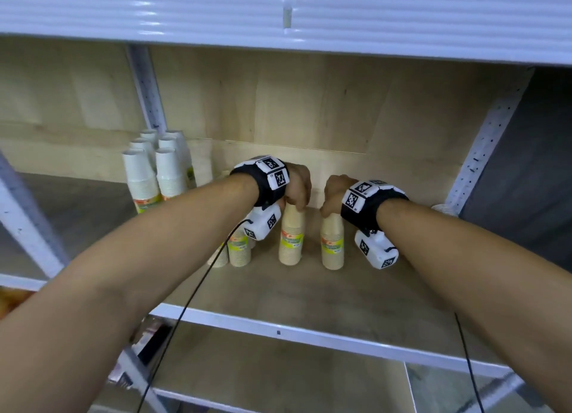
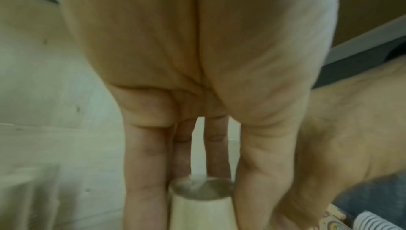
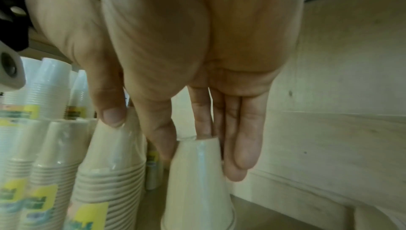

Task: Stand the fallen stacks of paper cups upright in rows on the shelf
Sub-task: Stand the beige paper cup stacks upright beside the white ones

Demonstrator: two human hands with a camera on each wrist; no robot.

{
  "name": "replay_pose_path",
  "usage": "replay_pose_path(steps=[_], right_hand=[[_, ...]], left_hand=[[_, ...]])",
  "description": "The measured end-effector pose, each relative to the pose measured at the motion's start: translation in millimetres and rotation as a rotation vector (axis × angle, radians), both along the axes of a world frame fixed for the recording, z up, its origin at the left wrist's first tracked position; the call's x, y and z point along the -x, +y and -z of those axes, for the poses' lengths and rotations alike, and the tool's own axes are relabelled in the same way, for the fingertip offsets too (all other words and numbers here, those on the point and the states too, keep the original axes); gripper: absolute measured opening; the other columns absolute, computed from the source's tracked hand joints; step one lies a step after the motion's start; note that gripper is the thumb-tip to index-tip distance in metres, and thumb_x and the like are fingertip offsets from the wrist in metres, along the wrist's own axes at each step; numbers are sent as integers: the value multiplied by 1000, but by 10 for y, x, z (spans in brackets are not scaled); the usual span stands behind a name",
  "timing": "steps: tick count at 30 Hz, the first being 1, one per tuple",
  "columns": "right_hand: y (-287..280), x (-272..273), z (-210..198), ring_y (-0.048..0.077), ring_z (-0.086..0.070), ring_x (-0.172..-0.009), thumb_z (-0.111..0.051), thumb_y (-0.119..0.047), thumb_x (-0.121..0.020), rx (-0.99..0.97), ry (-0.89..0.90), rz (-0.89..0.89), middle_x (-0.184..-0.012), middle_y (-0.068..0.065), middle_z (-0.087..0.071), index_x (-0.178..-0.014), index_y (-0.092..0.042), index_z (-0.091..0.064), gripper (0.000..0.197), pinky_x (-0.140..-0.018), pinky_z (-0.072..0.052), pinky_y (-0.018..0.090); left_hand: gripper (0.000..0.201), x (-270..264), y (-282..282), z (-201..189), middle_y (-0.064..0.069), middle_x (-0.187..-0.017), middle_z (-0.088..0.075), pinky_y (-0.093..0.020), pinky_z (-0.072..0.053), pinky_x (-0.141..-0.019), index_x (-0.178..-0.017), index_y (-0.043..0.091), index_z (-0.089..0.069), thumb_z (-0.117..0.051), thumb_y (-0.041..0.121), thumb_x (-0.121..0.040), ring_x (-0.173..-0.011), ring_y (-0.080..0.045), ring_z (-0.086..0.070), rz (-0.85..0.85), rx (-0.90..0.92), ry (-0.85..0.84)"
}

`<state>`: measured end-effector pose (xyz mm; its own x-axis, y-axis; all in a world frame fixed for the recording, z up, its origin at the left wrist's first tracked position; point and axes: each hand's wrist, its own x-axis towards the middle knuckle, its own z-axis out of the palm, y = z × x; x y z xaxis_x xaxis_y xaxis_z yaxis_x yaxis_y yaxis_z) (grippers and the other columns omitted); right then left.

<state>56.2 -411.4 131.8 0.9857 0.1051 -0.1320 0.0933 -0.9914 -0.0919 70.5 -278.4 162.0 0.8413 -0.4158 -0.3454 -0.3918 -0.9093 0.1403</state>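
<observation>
On the wooden shelf (image 1: 278, 292), two tan cup stacks stand upright side by side, the left hand (image 1: 297, 186) gripping the top of the left stack (image 1: 291, 238) and the right hand (image 1: 335, 193) closed round the top of the right stack (image 1: 332, 242). White cup stacks (image 1: 154, 171) stand in rows at back left, against pale wood panelling framed by white metal uprights. Each tapered stack is sleeved in glossy plastic with a yellow-green label.

Cup stacks (image 1: 291, 242) were beige with yellow-green labels; at 10 o'clock, white stacks (image 1: 154, 171); wristbands (image 1: 272, 177) black-and-white checkered.
</observation>
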Motion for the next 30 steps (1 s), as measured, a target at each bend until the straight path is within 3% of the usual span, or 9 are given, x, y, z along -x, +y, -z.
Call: replay_pose_path(steps=[2,3,5,8,11,15,18,23,30], right_hand=[[176,39,-68,22,-63,-78,-77,-28,-76,-5,28,-11,-91,6,-63,-93,-7,-61,31,-54,-48,22],[270,49,-94,24,-68,-79,-78,-32,-71,-8,44,-20,-90,6,-67,-91,-8,-63,35,-63,-57,29],[462,46,-117,28,-73,-74,-81,-38,-60,-32,86,-55,-78,8,-72,-79,-10,-67,37,-74,-62,43],[719,74,-104,28,-70,-64,-82,-31,-67,-125,221,-122,-67,10,-69,-68,-6,-67,30,-77,-59,43],[962,144,-96,27,-64,-61,-80,-21,-76,-193,307,-167,-67,11,-62,-72,-4,-63,24,-78,-58,40],[1272,204,-91,30,-68,-66,-84,-17,-71,-248,275,-233,-72,14,-67,-77,-2,-68,23,-78,-60,48],[1460,243,-83,31,-69,-66,-85,-20,-67,-258,250,-271,-71,13,-69,-71,-6,-68,23,-76,-60,50],[1643,183,-26,33,-74,-70,-86,-36,-49,-228,224,-288,-70,11,-74,-71,-5,-74,40,-71,-61,53],[1697,165,24,29,-74,-74,-87,-43,-50,-196,179,-303,-76,10,-74,-73,-7,-74,44,-72,-62,48]], left_hand=[[28,47,167,-35,-7,-86,-60,-27,-54,-70,-110,0,-69,-70,9,-84,-68,-20,-56,-60,2,8],[33,84,251,-51,-8,-89,-62,-32,-55,-75,-114,-3,-68,-71,10,-83,-71,-22,-58,-87,-7,22],[34,137,412,-47,-12,-93,-60,-36,-54,-81,-113,-4,-68,-71,11,-83,-73,-23,-56,-132,-47,51],[21,191,662,-36,-13,-92,-56,-34,-52,-77,-100,8,-65,-73,11,-81,-77,-22,-52,-176,-99,111],[22,268,929,-51,-13,-87,-56,-32,-51,-74,-97,9,-62,-75,12,-80,-80,-23,-51,-222,-98,167],[20,352,1216,-51,-13,-82,-53,-26,-51,-64,-96,8,-58,-72,10,-82,-72,-23,-50,-252,-117,156],[18,387,1379,-46,-10,-81,-54,-18,-49,-52,-97,9,-58,-71,12,-85,-61,-19,-50,-257,-122,130],[17,397,1561,41,-5,-69,-54,-21,-48,-57,-98,9,-64,-72,8,-82,-59,-17,-49,-290,-43,151],[21,373,1645,194,-9,-73,-54,-17,-48,-51,-100,8,-63,-72,8,-81,-58,-19,-48,-283,-45,172]])
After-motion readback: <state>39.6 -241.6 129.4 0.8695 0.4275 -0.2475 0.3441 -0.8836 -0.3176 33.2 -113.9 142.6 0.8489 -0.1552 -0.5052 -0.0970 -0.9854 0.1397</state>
